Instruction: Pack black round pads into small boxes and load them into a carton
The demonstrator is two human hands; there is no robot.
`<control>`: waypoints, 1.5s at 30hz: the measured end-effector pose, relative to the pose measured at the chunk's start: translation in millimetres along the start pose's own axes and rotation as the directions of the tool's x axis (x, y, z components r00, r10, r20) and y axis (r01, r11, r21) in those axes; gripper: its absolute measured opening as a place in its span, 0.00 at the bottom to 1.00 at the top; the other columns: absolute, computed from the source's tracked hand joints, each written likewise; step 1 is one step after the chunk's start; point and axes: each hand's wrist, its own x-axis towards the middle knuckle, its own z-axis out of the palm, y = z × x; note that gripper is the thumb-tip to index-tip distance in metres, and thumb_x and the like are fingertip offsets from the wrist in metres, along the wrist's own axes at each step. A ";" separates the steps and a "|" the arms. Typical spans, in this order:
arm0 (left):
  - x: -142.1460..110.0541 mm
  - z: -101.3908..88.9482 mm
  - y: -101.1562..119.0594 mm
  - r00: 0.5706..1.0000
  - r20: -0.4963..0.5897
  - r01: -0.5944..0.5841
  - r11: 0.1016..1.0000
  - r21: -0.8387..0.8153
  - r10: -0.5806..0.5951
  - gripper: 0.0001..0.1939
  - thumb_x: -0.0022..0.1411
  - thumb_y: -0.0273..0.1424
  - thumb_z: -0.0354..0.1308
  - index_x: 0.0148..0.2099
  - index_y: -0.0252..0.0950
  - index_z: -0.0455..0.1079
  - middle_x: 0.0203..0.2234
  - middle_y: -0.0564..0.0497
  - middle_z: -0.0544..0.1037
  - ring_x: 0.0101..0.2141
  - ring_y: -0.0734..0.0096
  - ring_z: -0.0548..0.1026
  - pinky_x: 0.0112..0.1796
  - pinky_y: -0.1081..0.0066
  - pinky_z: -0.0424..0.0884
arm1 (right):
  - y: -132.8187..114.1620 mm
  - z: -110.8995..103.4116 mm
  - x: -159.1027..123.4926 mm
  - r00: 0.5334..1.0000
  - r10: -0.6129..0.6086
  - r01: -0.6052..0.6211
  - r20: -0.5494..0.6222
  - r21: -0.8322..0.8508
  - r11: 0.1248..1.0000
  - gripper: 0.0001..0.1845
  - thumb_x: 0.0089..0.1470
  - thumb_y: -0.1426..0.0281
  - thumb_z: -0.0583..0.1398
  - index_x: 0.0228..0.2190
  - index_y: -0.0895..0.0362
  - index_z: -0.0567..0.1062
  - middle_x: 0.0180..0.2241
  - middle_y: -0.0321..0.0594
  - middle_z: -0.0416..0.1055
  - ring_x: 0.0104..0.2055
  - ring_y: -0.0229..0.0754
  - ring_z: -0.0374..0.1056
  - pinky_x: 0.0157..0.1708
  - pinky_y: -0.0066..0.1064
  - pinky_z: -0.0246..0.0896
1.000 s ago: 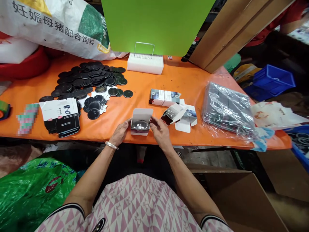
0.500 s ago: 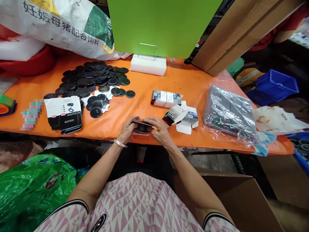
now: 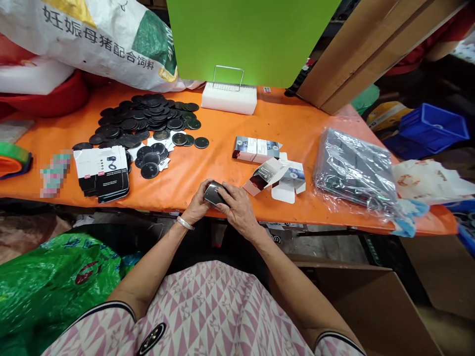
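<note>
At the table's front edge, my left hand [image 3: 198, 203] is closed round the left side of a small dark, shiny, flat pack [image 3: 214, 193]. My right hand [image 3: 240, 210] has its fingers bent over the pack's top and right side, hiding part of it. What the pack contains cannot be made out. Just right of the hands lies an open small carton [image 3: 265, 175], its mouth facing them, and beside it another carton with spread flaps [image 3: 291, 180]. Behind these are closed printed cartons [image 3: 256, 149] side by side.
Black discs [image 3: 148, 116] are heaped at the back left, some on white papers. Printed black-and-white cards [image 3: 102, 173] are stacked at left. A plastic-wrapped grey stack [image 3: 354, 165] lies right. White foam with a wire stand [image 3: 229, 99] sits before a green panel [image 3: 252, 39].
The pack has turned from nearly edge-on to showing its dark, shiny upper face. My right-hand fingers have moved over its top. The open carton beside them appears slightly shifted.
</note>
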 end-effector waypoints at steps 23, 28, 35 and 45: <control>-4.2 1.6 -9.0 0.999 0.049 -0.017 1.000 -0.009 0.018 0.38 0.51 0.40 0.69 0.60 0.39 0.57 0.52 0.44 0.68 0.50 0.61 0.70 0.51 0.63 0.69 | 2.8 -14.5 -6.1 0.990 -0.097 0.104 0.103 -0.063 0.993 0.22 0.65 0.69 0.52 0.59 0.52 0.67 0.64 0.46 0.59 0.69 0.52 0.47 0.62 0.53 0.51; -4.1 1.2 5.3 0.999 0.018 -0.041 0.997 -0.066 0.042 0.30 0.65 0.48 0.52 0.64 0.40 0.58 0.62 0.44 0.62 0.62 0.57 0.60 0.63 0.59 0.55 | 6.2 -12.1 1.4 0.997 -0.058 0.053 0.041 0.113 0.992 0.21 0.64 0.71 0.52 0.57 0.51 0.70 0.61 0.43 0.64 0.67 0.47 0.52 0.62 0.47 0.56; -2.0 -2.3 -3.7 0.990 0.102 -0.096 0.995 0.007 0.095 0.40 0.58 0.42 0.64 0.67 0.42 0.53 0.60 0.44 0.64 0.59 0.55 0.65 0.59 0.58 0.62 | 0.1 -10.1 4.5 0.999 0.006 0.002 -0.054 0.147 0.989 0.21 0.63 0.74 0.51 0.54 0.53 0.74 0.59 0.44 0.67 0.66 0.50 0.55 0.62 0.49 0.58; -6.1 -9.9 -10.2 0.987 0.128 -0.099 0.995 0.010 0.096 0.37 0.59 0.33 0.62 0.68 0.43 0.54 0.58 0.44 0.68 0.57 0.58 0.68 0.58 0.57 0.65 | -16.4 -2.8 -9.7 0.997 -0.026 0.009 -0.077 -0.206 0.979 0.25 0.59 0.79 0.51 0.57 0.56 0.71 0.59 0.48 0.66 0.65 0.59 0.55 0.58 0.53 0.60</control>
